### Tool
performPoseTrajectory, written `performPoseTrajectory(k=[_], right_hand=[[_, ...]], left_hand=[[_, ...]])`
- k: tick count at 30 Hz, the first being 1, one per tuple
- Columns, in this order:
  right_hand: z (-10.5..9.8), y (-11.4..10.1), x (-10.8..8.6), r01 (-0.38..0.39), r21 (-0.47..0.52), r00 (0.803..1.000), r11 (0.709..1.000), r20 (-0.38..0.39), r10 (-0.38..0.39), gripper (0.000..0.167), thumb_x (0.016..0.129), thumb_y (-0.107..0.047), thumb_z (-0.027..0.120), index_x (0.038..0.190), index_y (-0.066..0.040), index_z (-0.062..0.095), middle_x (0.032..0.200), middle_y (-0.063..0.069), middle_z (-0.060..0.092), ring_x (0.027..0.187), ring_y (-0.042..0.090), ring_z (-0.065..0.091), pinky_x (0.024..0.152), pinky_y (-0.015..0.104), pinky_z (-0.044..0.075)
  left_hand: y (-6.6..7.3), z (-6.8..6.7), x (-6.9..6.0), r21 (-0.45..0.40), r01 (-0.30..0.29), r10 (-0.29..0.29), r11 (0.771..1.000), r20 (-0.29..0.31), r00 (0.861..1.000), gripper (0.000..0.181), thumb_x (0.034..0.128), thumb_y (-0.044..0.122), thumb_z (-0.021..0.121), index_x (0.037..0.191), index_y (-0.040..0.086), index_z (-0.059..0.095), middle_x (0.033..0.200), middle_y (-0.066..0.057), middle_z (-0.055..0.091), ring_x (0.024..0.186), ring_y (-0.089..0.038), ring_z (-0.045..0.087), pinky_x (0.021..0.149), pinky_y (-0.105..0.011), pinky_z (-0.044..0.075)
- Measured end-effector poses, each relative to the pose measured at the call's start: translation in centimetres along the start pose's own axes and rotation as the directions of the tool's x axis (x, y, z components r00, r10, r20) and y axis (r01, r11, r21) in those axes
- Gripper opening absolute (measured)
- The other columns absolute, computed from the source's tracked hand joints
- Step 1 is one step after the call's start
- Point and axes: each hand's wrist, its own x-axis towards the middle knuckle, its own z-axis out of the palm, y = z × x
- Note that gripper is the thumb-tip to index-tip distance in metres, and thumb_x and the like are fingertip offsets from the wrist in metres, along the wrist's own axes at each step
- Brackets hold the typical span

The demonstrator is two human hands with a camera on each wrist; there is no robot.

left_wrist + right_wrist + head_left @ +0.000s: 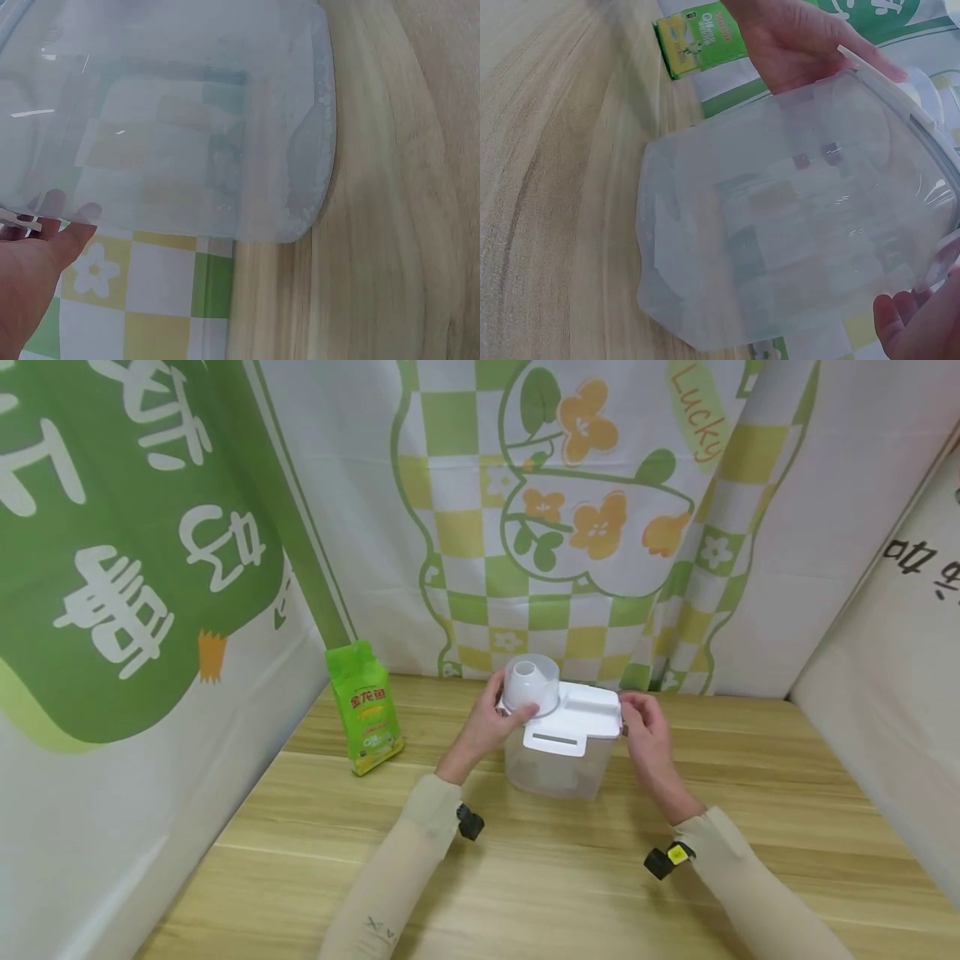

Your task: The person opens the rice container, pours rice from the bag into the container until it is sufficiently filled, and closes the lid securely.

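Note:
A translucent container (558, 768) with a white lid (585, 714) stands on the wooden table. On the lid's left part sits a clear round cap (532, 681) with a white cone shape inside. The left hand (491, 722) grips the container's upper left side, its thumb over the lid by the cap. At the upper right end, the right hand (648, 735) holds the lid's edge with thumb and fingers. Through the clear wall (780, 217) in the right wrist view, the container looks empty. The left wrist view shows fingers (71, 236) against the wall.
A green and yellow bag (367, 710) stands upright on the table (300, 810), left of the container. Behind the table hangs a curtain (465, 560) with green and yellow checks. Printed cloths (150, 593) also hang at both sides.

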Motion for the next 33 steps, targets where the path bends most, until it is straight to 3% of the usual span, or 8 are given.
performPoseTrajectory(k=[6,17,20,24,27,33], right_hand=[[0.0,-0.2,-0.3,0.016,0.019,1.0,1.0,0.004,-0.017,0.027,0.102,-0.013,0.046,0.121,0.006,0.049,0.101,-0.003,0.056,0.091,0.007,0.057,0.079,0.019,0.052],[0.1,-0.1,-0.9,0.049,0.108,0.999,0.993,0.018,-0.051,0.019,0.099,-0.001,0.047,0.115,0.009,0.048,0.092,-0.006,0.059,0.082,0.005,0.062,0.075,0.02,0.056],[0.0,-0.2,-1.2,0.049,0.115,0.998,0.992,0.038,-0.053,0.02,0.1,-0.002,0.047,0.116,0.011,0.047,0.094,-0.005,0.059,0.084,0.006,0.063,0.079,0.022,0.057],[0.0,-0.2,-1.8,0.045,0.123,0.996,0.991,0.069,-0.054,0.022,0.1,-0.001,0.048,0.117,0.012,0.045,0.095,-0.003,0.058,0.085,0.007,0.062,0.08,0.023,0.057],[0.2,-0.1,-2.3,0.049,0.125,0.995,0.991,0.076,-0.058,0.022,0.1,-0.001,0.049,0.117,0.013,0.045,0.094,-0.003,0.059,0.085,0.007,0.062,0.079,0.023,0.057],[0.8,0.1,-3.1,0.045,0.148,0.996,0.988,0.064,-0.055,0.021,0.098,0.002,0.051,0.115,0.013,0.047,0.092,-0.003,0.059,0.083,0.006,0.063,0.08,0.025,0.058]], left_hand=[[-0.5,-0.3,0.5,0.04,0.043,-0.043,0.998,0.001,0.999,0.07,0.0919,0.014,0.067,0.151,0.005,0.031,0.141,-0.025,0.048,0.123,-0.038,0.053,0.1,-0.045,0.051],[0.5,-1.3,0.4,0.092,0.097,-0.098,0.991,0.009,0.995,0.069,0.0969,0.028,0.063,0.154,0.009,0.027,0.154,-0.021,0.036,0.14,-0.036,0.04,0.114,-0.045,0.038],[-1.1,-1.3,1.0,0.087,0.092,-0.09,0.992,-0.02,0.996,0.068,0.0966,0.034,0.062,0.153,0.013,0.03,0.153,-0.018,0.039,0.139,-0.035,0.042,0.112,-0.046,0.041],[-3.5,-1.3,1.7,0.096,0.079,-0.072,0.992,-0.066,0.995,0.066,0.0954,0.041,0.062,0.151,0.019,0.034,0.149,-0.013,0.045,0.126,-0.03,0.053,0.098,-0.043,0.052],[-3.5,-1.5,1.6,0.107,0.086,-0.079,0.991,-0.07,0.994,0.066,0.0951,0.046,0.061,0.151,0.023,0.035,0.148,-0.011,0.047,0.12,-0.028,0.056,0.089,-0.038,0.056],[-3.2,-1.8,1.7,0.114,0.109,-0.1,0.988,-0.077,0.992,0.067,0.0954,0.05,0.058,0.151,0.02,0.037,0.145,-0.013,0.05,0.121,-0.032,0.055,0.091,-0.041,0.056]])
